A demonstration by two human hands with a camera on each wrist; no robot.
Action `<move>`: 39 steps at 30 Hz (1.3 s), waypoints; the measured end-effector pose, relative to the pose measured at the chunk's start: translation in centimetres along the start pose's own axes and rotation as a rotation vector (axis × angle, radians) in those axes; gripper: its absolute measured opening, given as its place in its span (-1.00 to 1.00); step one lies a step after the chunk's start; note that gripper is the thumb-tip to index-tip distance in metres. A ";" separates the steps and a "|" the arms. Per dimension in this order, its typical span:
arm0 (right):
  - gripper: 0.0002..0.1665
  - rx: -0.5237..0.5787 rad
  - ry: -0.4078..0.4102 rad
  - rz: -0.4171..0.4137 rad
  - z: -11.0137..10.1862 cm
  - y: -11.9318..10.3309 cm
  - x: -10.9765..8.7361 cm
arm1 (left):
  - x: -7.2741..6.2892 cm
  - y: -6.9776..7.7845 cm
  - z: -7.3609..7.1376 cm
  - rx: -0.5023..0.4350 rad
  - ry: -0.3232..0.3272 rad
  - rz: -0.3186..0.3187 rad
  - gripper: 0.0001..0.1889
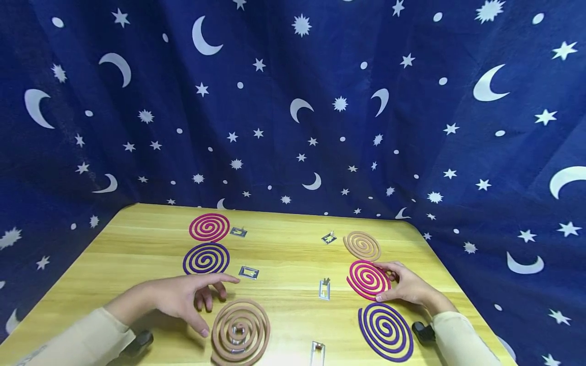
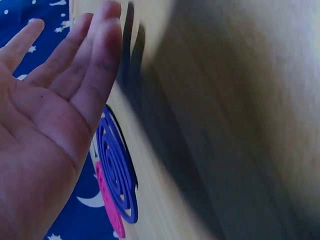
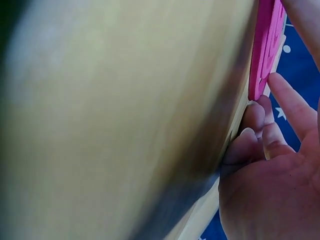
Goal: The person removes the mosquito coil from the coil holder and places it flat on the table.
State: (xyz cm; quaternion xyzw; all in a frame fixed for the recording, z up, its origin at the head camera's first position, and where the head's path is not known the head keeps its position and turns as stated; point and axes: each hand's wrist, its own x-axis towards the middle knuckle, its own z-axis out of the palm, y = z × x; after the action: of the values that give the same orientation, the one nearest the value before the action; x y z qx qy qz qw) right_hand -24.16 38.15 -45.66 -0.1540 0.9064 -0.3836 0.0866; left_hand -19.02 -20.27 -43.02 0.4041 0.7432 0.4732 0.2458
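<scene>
My left hand hovers with spread fingers just left of a brown mosquito coil, holding nothing. A metal coil stand shows through the rings at that coil's middle. On the right, my right hand holds a pink mosquito coil at its right edge, between thumb and fingertips. In the right wrist view, the index fingertip meets the rim of the pink coil, and other fingers curl beside it near the tabletop. A purple coil lies in front of this hand.
Behind the pink coil lies another brown coil. Pink and purple coils lie back left. Several metal stands, such as one stand with a raised tab, lie between the columns. A starry blue cloth hangs behind the wooden table.
</scene>
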 end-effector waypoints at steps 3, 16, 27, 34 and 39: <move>0.06 0.008 0.003 0.009 0.0 -0.1 -0.1 | 0.3 0.1 0.6 -0.047 -0.025 0.008 0.02; 0.04 -0.010 -0.001 -0.006 0.0 0.0 0.0 | 1.1 -0.4 1.8 -0.218 -0.092 -0.009 0.00; 0.07 -0.007 -0.015 0.024 0.1 -0.2 0.2 | 1.4 -0.5 2.2 -0.237 -0.111 -0.032 0.00; 0.08 -0.014 -0.010 0.031 0.0 -0.2 0.2 | 1.4 -0.9 2.2 -0.298 -0.131 -0.025 0.01; 0.07 0.001 -0.013 0.035 0.1 -0.2 0.1 | 1.3 -1.1 2.5 -0.344 -0.147 -0.014 0.01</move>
State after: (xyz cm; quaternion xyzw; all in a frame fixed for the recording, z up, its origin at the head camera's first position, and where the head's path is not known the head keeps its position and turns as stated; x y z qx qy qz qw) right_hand -24.19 37.95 -45.57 -0.1406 0.9083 -0.3814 0.0991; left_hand -18.33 -18.16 -45.04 0.3846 0.6342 0.5607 0.3682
